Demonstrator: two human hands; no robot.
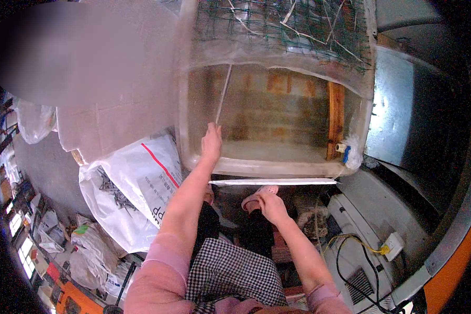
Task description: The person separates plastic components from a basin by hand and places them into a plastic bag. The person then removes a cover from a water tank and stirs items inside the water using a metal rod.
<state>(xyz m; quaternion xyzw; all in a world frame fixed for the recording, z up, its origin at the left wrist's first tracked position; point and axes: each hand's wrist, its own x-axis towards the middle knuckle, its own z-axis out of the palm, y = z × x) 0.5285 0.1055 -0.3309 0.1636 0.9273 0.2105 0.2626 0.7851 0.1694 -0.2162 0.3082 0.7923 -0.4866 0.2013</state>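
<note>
My left hand (212, 142) is closed around the near end of a thin, pale rod (224, 93) over the left part of a large tub (277, 167). The rod slants away from me, its far end at the edge of the sheet and netting. My right hand (271, 206) hangs in front of the tub, fingers pinched together; whatever they hold, if anything, cannot be made out. Just beyond those fingers a long white strip (277, 182) runs along the tub's front. Murky, brownish liquid (272, 112) appears to fill the tub.
Green netting (277, 23) with pale strips covers the tub's far part. A wooden bar (335, 120) and a blue valve (345, 152) are at its right. Left lies a white printed sack (136, 188). A grey machine (358, 256) with cables and a white plug (393, 246) stands right.
</note>
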